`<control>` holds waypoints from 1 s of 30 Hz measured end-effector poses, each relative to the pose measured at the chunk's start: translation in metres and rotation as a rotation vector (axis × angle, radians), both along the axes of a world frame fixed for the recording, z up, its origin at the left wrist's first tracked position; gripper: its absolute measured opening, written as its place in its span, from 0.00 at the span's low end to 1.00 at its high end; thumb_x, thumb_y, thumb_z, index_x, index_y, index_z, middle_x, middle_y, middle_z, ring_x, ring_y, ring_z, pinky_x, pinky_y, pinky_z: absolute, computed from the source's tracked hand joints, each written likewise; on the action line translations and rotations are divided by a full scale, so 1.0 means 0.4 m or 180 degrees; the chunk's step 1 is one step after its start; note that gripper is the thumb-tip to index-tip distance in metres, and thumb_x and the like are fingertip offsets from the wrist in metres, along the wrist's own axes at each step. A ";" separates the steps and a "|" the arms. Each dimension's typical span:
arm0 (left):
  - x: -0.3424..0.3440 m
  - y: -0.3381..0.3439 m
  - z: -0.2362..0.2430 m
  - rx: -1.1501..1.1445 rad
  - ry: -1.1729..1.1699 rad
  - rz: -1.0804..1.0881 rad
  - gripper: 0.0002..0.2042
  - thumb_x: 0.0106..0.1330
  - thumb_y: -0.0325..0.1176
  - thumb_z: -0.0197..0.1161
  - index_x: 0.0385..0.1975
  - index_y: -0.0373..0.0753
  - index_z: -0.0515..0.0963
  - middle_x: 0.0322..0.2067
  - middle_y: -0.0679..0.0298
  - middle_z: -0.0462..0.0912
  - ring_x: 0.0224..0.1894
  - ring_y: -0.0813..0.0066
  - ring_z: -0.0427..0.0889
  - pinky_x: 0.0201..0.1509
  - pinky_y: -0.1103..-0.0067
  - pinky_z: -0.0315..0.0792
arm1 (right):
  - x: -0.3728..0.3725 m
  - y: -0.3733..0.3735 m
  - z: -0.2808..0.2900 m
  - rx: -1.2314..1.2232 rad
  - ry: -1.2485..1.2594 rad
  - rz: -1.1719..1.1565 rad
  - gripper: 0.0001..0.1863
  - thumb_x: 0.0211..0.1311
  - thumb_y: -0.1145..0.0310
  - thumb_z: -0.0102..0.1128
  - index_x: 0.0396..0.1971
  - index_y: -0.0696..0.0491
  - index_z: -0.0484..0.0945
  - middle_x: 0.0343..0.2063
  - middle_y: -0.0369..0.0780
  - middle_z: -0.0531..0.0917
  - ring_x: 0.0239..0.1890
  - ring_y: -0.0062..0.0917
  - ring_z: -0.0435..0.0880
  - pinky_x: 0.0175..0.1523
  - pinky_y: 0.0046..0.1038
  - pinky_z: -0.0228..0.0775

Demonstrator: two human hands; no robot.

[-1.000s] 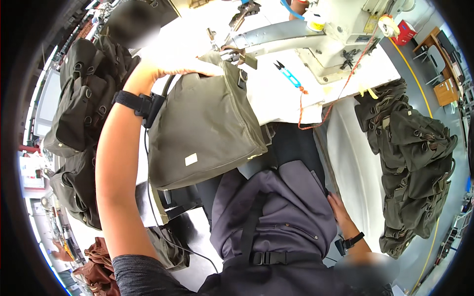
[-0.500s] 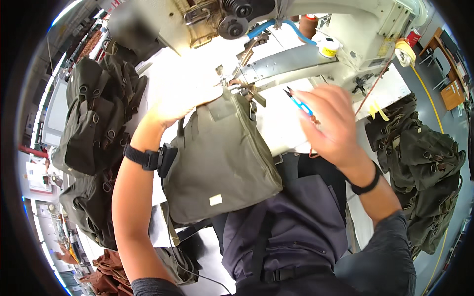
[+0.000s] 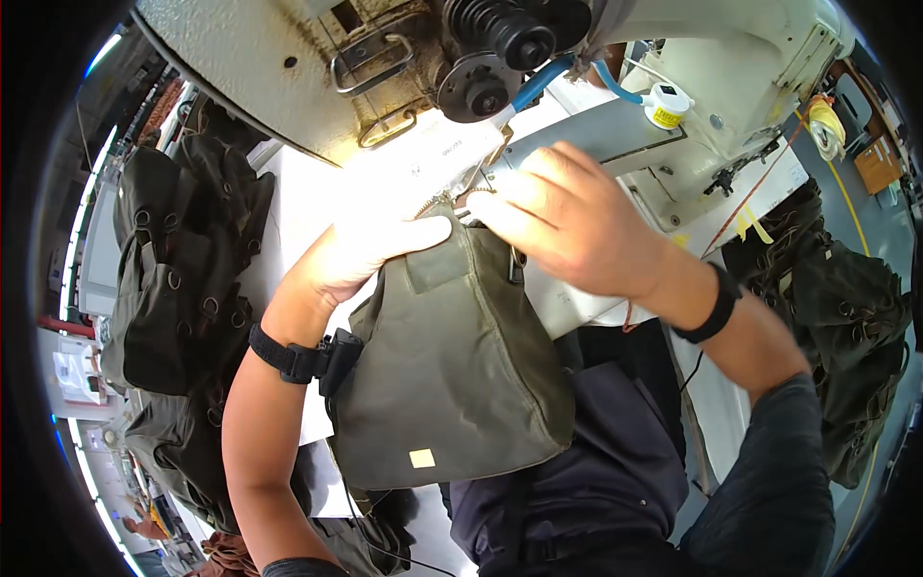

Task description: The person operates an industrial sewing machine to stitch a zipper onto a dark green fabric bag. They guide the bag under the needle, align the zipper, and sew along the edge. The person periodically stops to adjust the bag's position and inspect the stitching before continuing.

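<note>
An olive canvas bag [image 3: 452, 356] hangs over the table edge toward my lap, its top end under the sewing machine [image 3: 490, 58]. My left hand [image 3: 370, 250] grips the bag's upper left corner, the thumb lying on the cloth and the fingers lost behind it in the glare. At the bag's top edge, close to the machine's needle area, my right hand [image 3: 567, 221] is closed with bent fingers. The blue thread snips seen in it half a second ago are hidden by those fingers now. A metal clip [image 3: 517, 264] hangs at the bag's right side.
Piled olive bags [image 3: 168, 260] stand on the left, and more olive bags [image 3: 832, 308] lie on the right. A white round container [image 3: 665, 104] sits on the machine bed beside a blue hose [image 3: 615, 85]. A reddish cord [image 3: 750, 188] runs down on the right.
My right hand has moved left and forward to the bag's top edge, carrying the thread snips out of sight. The machine appears nearer; my left hand keeps its grip on the bag.
</note>
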State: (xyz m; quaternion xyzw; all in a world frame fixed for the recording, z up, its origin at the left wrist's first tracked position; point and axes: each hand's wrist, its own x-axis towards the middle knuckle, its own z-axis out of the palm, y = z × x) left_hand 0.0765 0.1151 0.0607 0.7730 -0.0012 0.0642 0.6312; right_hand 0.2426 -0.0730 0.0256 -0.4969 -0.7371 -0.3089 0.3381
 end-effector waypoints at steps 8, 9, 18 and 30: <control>-0.009 -0.014 0.013 0.0147 0.0376 0.0251 0.35 0.64 0.29 0.72 0.73 0.37 0.69 0.70 0.59 0.72 0.70 0.69 0.69 0.76 0.73 0.61 | 0.025 -0.005 0.026 -0.0257 -0.0735 -0.0408 0.13 0.50 0.65 0.62 0.36 0.52 0.83 0.36 0.36 0.80 0.41 0.29 0.78 0.49 0.32 0.70; -0.008 -0.018 0.015 0.0518 0.0324 0.0285 0.35 0.64 0.29 0.72 0.73 0.37 0.68 0.70 0.59 0.72 0.69 0.69 0.70 0.75 0.73 0.62 | 0.018 -0.009 0.025 -0.0259 -0.0710 -0.0534 0.14 0.51 0.65 0.62 0.38 0.52 0.84 0.36 0.36 0.80 0.42 0.29 0.78 0.50 0.33 0.70; -0.053 0.067 -0.031 0.0590 0.0957 0.0350 0.12 0.69 0.32 0.70 0.48 0.34 0.84 0.42 0.68 0.83 0.46 0.79 0.78 0.53 0.78 0.73 | 0.024 -0.007 -0.026 -0.0340 0.0015 -0.0621 0.23 0.56 0.63 0.67 0.55 0.39 0.86 0.37 0.33 0.76 0.44 0.30 0.77 0.50 0.34 0.70; -0.097 0.137 -0.048 0.1842 0.0748 0.0921 0.16 0.72 0.37 0.68 0.53 0.34 0.82 0.47 0.68 0.83 0.49 0.78 0.78 0.58 0.79 0.71 | 0.051 0.102 0.023 -0.1733 -0.0198 -0.0558 0.20 0.69 0.54 0.52 0.58 0.27 0.82 0.55 0.32 0.84 0.62 0.40 0.81 0.61 0.52 0.75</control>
